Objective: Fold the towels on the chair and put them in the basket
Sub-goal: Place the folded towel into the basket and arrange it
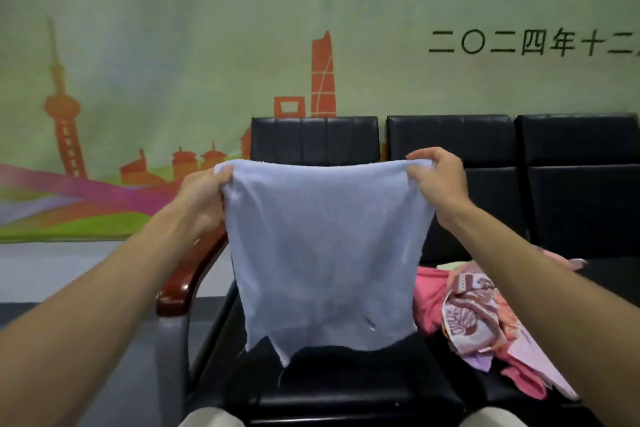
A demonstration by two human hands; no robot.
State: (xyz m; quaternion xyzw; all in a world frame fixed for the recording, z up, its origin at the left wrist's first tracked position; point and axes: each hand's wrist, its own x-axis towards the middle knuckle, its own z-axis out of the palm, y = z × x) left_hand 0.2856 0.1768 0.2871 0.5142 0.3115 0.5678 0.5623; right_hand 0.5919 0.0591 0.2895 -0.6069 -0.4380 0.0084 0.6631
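Pale blue thin cloth towel (325,253) hangs unfolded over the black padded chair (346,388) seat, top corners pinched by left hand (201,198) and right hand (440,180), pink and patterned towel pile (485,315) unfolded at seat's right edge, no basket visible, so task looks barely started.

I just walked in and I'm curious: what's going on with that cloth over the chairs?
A person is sorting laundry. Their left hand and right hand each pinch a top corner of a pale blue towel, holding it spread out and hanging above the seat of a black chair. It is not folded yet. A pile of pink and patterned towels lies unfolded on the seat to the right. No basket is in view.
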